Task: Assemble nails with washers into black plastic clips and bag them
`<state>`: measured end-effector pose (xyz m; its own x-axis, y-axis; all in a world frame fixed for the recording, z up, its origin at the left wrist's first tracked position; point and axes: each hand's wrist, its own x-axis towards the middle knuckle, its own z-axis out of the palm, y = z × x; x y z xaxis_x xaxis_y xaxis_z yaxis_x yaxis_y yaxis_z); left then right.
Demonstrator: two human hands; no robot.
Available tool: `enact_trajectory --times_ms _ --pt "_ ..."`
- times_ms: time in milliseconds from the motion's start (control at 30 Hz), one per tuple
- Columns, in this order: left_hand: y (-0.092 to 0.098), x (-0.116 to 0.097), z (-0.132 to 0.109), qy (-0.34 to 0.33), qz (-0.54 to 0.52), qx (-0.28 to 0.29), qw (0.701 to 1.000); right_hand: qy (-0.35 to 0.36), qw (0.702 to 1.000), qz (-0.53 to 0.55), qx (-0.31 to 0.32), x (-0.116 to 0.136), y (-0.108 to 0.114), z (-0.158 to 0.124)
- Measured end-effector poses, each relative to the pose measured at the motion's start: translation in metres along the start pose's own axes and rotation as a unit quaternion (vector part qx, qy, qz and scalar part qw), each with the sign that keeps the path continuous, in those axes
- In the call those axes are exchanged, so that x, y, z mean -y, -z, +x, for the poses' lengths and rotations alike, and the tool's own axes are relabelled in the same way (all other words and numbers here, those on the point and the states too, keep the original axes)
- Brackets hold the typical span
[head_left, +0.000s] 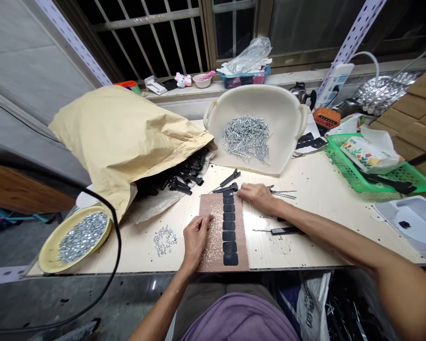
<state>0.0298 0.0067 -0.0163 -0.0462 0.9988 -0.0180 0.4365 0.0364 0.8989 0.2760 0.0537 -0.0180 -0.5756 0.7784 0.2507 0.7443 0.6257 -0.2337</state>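
Observation:
A brown board (216, 237) lies at the table's front edge, with a column of black rounded patches (229, 236) down its right side and pale specks scattered to their left. My left hand (196, 237) rests on the board's left part, thumb and forefinger pinched together; anything between them is too small to make out. At the board's top right corner is my right hand (259, 196), fingers curled closed. Its fingertips are beside a slim black plastic part (226, 188); what they grip is hidden. Another black plastic part (230, 177) lies just beyond.
Behind stands a white basin (287, 142) of metal pins; left, a tan sack (128, 132) spills black parts. A yellow bowl (46, 258) holds small metal pieces, with more metal bits (165, 240) nearby. A black-handled tool (286, 230) and green basket (372, 189) lie right.

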Motion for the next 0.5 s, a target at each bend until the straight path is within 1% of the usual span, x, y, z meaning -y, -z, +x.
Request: enact_trajectory --times_ms 67,100,133,167,200,267,300,433,500 --pt "0.000 0.000 0.000 0.002 -0.002 0.000 1.000 0.095 0.995 0.015 0.035 0.003 0.000 -0.003" --pt "0.000 -0.001 0.000 0.003 -0.002 -0.002 1.000 0.128 0.991 0.018 0.044 0.006 0.000 -0.006" --pt "0.000 -0.001 0.000 0.005 -0.001 -0.003 1.000 0.138 0.989 0.016 0.043 0.009 -0.001 -0.010" --pt "0.000 -0.001 0.001 0.007 0.000 -0.005 1.000 0.127 0.991 0.011 0.034 0.010 -0.001 -0.013" --pt "-0.001 0.000 0.001 0.008 -0.001 -0.007 1.000 0.100 0.995 0.006 0.018 0.011 0.000 -0.014" --pt "-0.001 0.000 0.001 0.007 -0.003 -0.006 1.000 0.045 0.999 0.003 -0.015 0.008 0.000 -0.013" --pt "-0.001 0.001 0.001 0.005 -0.005 -0.005 1.000 0.032 0.999 0.005 -0.024 0.006 0.000 -0.010" --pt "-0.001 0.003 0.001 0.003 0.002 -0.003 1.000 0.020 0.999 -0.002 -0.043 0.000 -0.003 -0.001" --pt "-0.001 0.004 0.001 0.003 0.004 -0.002 1.000 0.016 0.999 -0.013 -0.046 0.001 -0.002 -0.002"
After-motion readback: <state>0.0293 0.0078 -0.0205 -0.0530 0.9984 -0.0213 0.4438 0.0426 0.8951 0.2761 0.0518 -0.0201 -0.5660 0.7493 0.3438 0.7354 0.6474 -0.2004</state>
